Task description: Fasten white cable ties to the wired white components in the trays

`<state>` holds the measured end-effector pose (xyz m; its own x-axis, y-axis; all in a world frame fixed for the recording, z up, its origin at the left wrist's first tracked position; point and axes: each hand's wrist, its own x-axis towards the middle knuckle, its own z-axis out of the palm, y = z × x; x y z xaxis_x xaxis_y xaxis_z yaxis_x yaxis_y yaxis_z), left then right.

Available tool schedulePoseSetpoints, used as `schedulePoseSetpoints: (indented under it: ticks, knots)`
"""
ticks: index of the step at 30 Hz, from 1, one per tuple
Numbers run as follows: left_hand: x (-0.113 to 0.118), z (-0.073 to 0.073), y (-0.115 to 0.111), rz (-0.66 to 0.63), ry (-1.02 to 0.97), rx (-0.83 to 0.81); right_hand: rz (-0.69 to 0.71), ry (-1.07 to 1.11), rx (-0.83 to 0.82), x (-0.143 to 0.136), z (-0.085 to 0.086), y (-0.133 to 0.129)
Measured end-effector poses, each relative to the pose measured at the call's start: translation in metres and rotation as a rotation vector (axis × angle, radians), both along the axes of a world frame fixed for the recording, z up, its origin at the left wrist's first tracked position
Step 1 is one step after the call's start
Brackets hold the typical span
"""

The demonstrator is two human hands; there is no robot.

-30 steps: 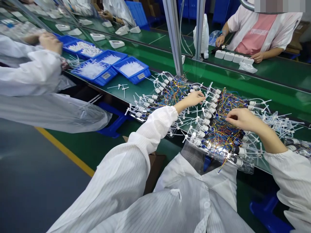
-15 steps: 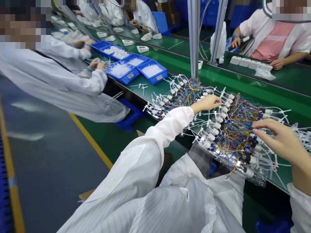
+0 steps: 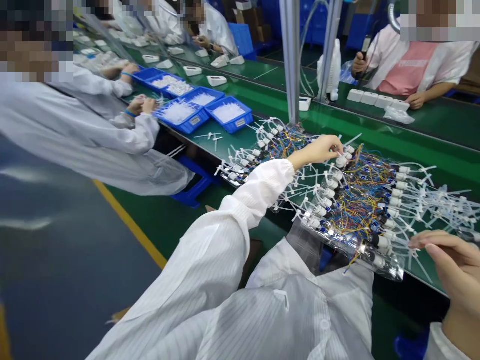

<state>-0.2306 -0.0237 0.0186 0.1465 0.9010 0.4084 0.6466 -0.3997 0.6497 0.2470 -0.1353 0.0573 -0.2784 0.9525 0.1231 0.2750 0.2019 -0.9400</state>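
Near the far end of a row of small white-capped parts (image 3: 331, 184), my left hand (image 3: 323, 149) is closed, its fingertips on one white-capped part (image 3: 341, 161); the exact grip is partly hidden. White cable ties (image 3: 300, 192) are looped on these parts and stick out. Their red, yellow and blue wires (image 3: 362, 202) lie tangled between two facing rows. My right hand (image 3: 452, 260) is at the right, thumb and fingers apart and nothing visible in it. Its fingertips are nearest the loose ends of cable ties (image 3: 414, 250) at the right row.
Clear plastic trays (image 3: 337, 237) carry the parts, one overhanging the green bench's front edge. A second wired batch (image 3: 287, 142) lies left. Blue bins (image 3: 229, 114) of white pieces stand farther left beside a co-worker (image 3: 123, 120). A metal post (image 3: 290, 65) rises behind. Another person sits opposite.
My right hand has moved toward me and right, away from the wires. My left hand stays at the far end of the row, its fingers now on a white-capped part. The view has shifted slightly.
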Motion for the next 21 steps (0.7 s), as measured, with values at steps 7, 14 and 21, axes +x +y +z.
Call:
schedulePoseSetpoints:
  ticks: [7,14,21]
  knots:
    - [-0.004,0.011,0.013,0.220,-0.305,0.257,0.048,0.182,-0.047,0.006,-0.009,-0.033]
    - [-0.016,0.058,-0.007,0.255,-0.468,0.495,0.257,0.369,-0.140,-0.018,-0.008,-0.044]
    - [0.007,0.095,-0.080,0.213,-0.540,0.787,0.224,0.754,-0.652,-0.121,0.012,-0.043]
